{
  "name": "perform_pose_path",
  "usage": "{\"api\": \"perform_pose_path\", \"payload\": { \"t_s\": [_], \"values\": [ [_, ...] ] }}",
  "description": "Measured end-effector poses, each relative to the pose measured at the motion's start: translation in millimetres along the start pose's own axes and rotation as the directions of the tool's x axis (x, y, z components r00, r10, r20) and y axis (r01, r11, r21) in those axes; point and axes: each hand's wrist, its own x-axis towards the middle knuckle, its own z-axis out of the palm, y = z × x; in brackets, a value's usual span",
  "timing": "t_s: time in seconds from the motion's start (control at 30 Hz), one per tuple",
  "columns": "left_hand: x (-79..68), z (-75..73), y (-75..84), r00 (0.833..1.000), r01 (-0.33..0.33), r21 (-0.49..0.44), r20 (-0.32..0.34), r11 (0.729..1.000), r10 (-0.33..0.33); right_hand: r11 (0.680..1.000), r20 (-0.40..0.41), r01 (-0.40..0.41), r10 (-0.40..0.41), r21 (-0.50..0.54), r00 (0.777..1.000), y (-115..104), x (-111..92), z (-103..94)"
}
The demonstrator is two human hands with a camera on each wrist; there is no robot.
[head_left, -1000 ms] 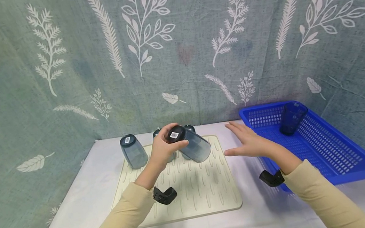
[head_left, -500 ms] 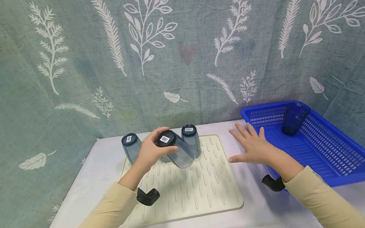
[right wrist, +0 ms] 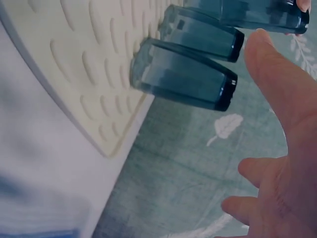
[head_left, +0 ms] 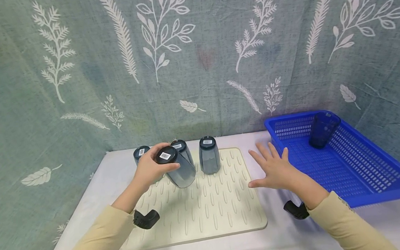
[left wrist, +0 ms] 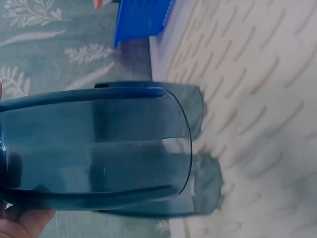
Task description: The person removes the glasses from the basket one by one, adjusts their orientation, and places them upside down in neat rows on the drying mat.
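Observation:
My left hand (head_left: 147, 170) grips a blue-tinted drinking glass (head_left: 184, 175) near its dark base, which carries a white barcode label. The glass is upside down and tilted, its mouth toward the lower right, above a cream ridged mat (head_left: 222, 211). In the left wrist view the glass (left wrist: 99, 144) fills the near foreground. Three matching glasses stand upside down along the mat's far side: a right one (head_left: 209, 157), a middle one (head_left: 181, 145) and a left one (head_left: 141, 151); the last two are partly hidden. My right hand (head_left: 275, 170), holding nothing, hovers with spread fingers between mat and basket.
A blue plastic basket (head_left: 383, 196) sits at the right of the white-covered table (head_left: 88, 208), with one more glass (head_left: 324, 129) upright inside. Behind the table hangs a green leaf-patterned cloth (head_left: 204, 82). Each wrist carries a black camera mount.
My left hand has carried the held glass leftward across the mat, uncovering the right and middle standing glasses. My right hand has spread its fingers and lowered slightly.

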Motion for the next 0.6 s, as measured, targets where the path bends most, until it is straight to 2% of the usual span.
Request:
{"api": "perform_pose_path", "payload": {
  "t_s": [0.1,0.33,0.6],
  "values": [
    [-3.5,-9.0,-3.4,1.0,0.018,0.015,-0.016,1.0,-0.018,1.0,0.011,-0.005,0.005,0.004,1.0,-2.4,1.0,3.4],
    [-10.4,-29.0,-15.3,0.997,0.065,0.096,-0.045,0.993,-0.061,1.0,-0.023,0.016,-0.016,-0.011,1.0,-5.4,1.3,9.5],
    [-16.4,-41.5,-28.0,0.994,0.085,0.185,-0.078,0.979,-0.072,0.999,-0.05,0.04,-0.04,-0.012,0.998,-4.7,1.9,15.7]
  ]
}}
